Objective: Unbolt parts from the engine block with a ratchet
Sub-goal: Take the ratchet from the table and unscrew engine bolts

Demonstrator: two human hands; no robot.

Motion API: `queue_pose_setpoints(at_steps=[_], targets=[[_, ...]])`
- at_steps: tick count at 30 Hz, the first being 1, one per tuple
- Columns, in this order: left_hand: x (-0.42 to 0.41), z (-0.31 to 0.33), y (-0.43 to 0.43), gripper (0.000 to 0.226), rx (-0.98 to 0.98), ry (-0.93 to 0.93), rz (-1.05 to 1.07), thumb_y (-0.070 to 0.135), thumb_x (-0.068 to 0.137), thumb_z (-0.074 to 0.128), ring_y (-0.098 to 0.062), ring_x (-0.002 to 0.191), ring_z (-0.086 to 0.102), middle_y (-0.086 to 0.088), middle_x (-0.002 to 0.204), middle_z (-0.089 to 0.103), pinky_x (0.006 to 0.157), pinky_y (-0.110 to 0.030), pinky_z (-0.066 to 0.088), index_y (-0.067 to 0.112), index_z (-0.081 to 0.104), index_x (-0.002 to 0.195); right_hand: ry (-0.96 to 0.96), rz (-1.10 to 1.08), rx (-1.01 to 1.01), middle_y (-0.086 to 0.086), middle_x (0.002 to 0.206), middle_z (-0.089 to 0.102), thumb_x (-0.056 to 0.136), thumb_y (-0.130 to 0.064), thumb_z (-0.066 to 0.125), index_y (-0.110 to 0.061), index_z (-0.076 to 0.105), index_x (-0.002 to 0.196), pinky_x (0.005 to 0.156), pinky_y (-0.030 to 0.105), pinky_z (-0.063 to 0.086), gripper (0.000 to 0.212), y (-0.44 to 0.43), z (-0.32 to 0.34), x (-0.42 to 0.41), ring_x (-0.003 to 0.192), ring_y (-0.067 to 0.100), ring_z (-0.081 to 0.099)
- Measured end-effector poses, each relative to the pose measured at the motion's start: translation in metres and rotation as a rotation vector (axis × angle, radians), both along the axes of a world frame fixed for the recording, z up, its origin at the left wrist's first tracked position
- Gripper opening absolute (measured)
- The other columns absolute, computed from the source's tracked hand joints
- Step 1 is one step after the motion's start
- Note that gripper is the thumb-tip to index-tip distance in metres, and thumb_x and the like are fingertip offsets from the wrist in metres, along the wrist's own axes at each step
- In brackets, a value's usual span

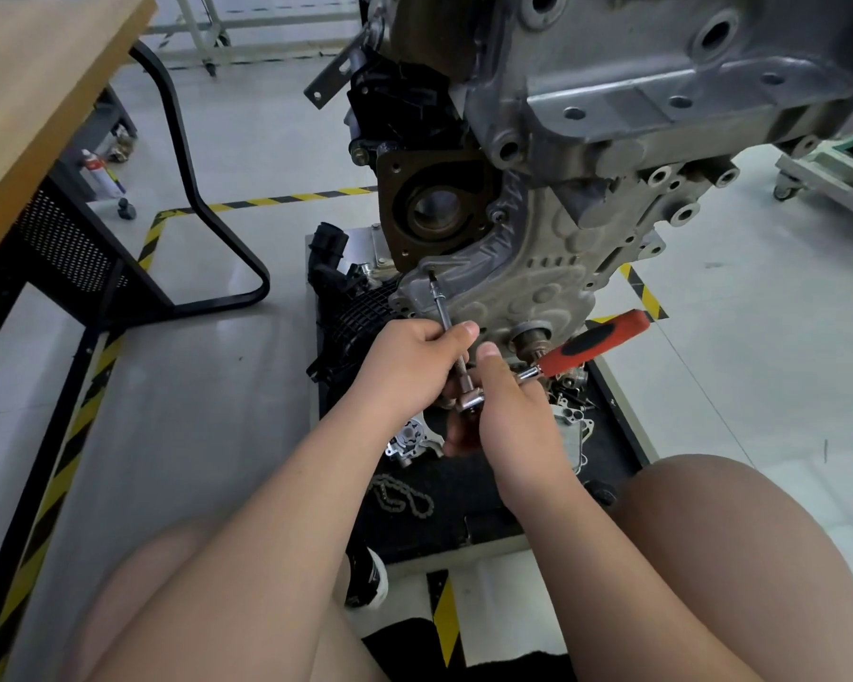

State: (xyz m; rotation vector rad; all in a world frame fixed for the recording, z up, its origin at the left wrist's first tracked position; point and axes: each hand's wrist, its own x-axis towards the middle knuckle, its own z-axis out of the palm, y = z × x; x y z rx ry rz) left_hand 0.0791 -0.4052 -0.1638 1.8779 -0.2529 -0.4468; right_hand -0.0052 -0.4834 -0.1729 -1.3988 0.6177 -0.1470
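Observation:
A grey engine block [611, 140] hangs above a black mat, its ribbed timing cover [528, 268] facing me. A ratchet with a red and black handle [592, 342] carries a long chrome extension [439, 307]. The extension's tip sits on a bolt [432, 274] at the cover's left edge. My left hand [414, 356] pinches the extension shaft between thumb and fingers. My right hand [508, 406] curls round the ratchet head where shaft and handle meet; the handle sticks out up and to the right.
Removed parts lie on the black mat [464, 504]: a water pump [410, 443], a chain [400, 494], a black plastic manifold [346, 297], an oil cooler [572, 425]. A wooden bench [45, 91] with black frame stands left. My knees are at the bottom. Yellow-black tape marks the floor.

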Motion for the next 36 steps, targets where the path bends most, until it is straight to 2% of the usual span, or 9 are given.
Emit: queue_pose_setpoints(at_steps=[5,10,13,17,22,25,29,32,36], targets=[[0.002,-0.002,0.000,0.050,0.011,0.009,0.024,0.042,0.089,0.064,-0.006,0.037,0.047,0.005,0.040,0.052,0.039,-0.011,0.035,0.026,0.059,0.042,0.011,0.026,-0.007,0.001,0.049,0.060,0.083,-0.061,0.041,-0.049,0.067,0.061,0.051,0.032,0.050,0.036,-0.002,-0.004,0.002,0.042,0.017,0.056],[0.005,-0.007,0.000,0.042,0.038,-0.003,0.022,0.046,0.086,0.065,-0.011,0.045,0.049,0.007,0.044,0.051,0.051,-0.022,0.043,0.014,0.065,0.058,-0.023,0.016,0.205,0.006,0.045,0.047,0.090,-0.052,0.043,-0.004,0.060,0.092,0.042,0.024,0.036,0.051,0.001,-0.015,0.005,0.037,0.020,0.042],[0.006,-0.009,0.000,0.045,0.033,0.007,0.027,0.046,0.084,0.067,-0.013,0.049,0.052,0.005,0.047,0.052,0.059,-0.033,0.050,0.006,0.062,0.064,-0.094,0.066,0.384,0.005,0.044,0.035,0.102,-0.038,0.038,-0.008,0.053,0.082,0.042,0.025,0.026,0.039,0.004,-0.012,0.005,0.036,0.016,0.030],[0.008,-0.007,0.001,0.037,0.022,0.033,0.022,0.046,0.085,0.066,-0.011,0.052,0.059,0.007,0.050,0.059,0.062,-0.032,0.054,0.019,0.068,0.059,-0.133,0.099,0.566,0.000,0.045,0.029,0.102,-0.037,0.038,-0.013,0.051,0.080,0.047,0.028,0.017,0.036,0.005,-0.011,0.005,0.038,0.012,0.022],[0.006,-0.002,0.001,0.042,-0.004,0.128,0.096,0.046,0.090,0.058,-0.006,0.037,0.053,0.010,0.043,0.055,0.036,-0.012,0.034,0.022,0.067,0.056,-0.149,0.173,0.467,0.003,0.044,0.037,0.097,-0.041,0.042,-0.017,0.060,0.075,0.043,0.023,0.027,0.037,0.004,-0.008,0.004,0.037,0.015,0.029],[0.010,0.001,0.003,0.043,-0.224,0.443,0.296,0.049,0.094,0.051,-0.010,0.033,0.039,0.006,0.044,0.043,0.033,-0.016,0.026,0.015,0.059,0.069,-0.118,0.246,0.162,0.009,0.049,0.053,0.087,-0.045,0.044,-0.018,0.067,0.068,0.043,0.025,0.036,0.040,0.001,-0.001,-0.001,0.040,0.020,0.042],[0.011,0.010,0.017,0.048,-0.862,1.011,0.491,0.043,0.100,0.040,-0.009,0.047,0.040,0.001,0.053,0.043,0.029,-0.014,0.027,0.007,0.055,0.073,-0.043,0.323,0.033,0.007,0.053,0.061,0.083,-0.050,0.043,-0.022,0.070,0.069,0.043,0.021,0.041,0.041,-0.010,0.010,-0.020,0.041,0.018,0.049],[0.005,0.012,0.024,0.044,-1.083,1.083,0.616,0.032,0.102,0.039,-0.016,0.059,0.052,-0.008,0.069,0.052,0.036,-0.018,0.044,0.002,0.056,0.075,-0.020,0.350,0.010,0.007,0.055,0.062,0.083,-0.050,0.043,-0.024,0.070,0.071,0.044,0.020,0.041,0.040,-0.020,0.018,-0.032,0.043,0.018,0.050],[-0.008,0.010,0.018,0.040,-1.010,1.063,0.538,0.028,0.103,0.037,-0.021,0.054,0.058,-0.011,0.062,0.056,0.047,-0.029,0.055,0.003,0.055,0.078,-0.039,0.317,0.016,0.010,0.056,0.061,0.083,-0.051,0.042,-0.020,0.071,0.075,0.046,0.026,0.041,0.043,-0.026,0.022,-0.035,0.044,0.022,0.050]])
